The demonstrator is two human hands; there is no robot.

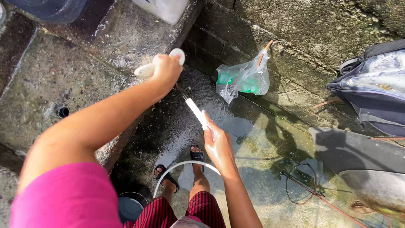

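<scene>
My left hand is closed around a pale cream object with a rounded end, held out over the edge of a concrete ledge. My right hand grips a white tube-like nozzle that points up toward the left hand. A white hose curves below my right wrist. Water wets the floor under both hands. My feet in black sandals stand on the wet concrete floor.
A clear plastic bag with green contents hangs on the mossy wall. A dark backpack lies at right. A bucket stands by my left leg. A drain hole sits in the raised concrete ledge. Wire loop lies on the floor.
</scene>
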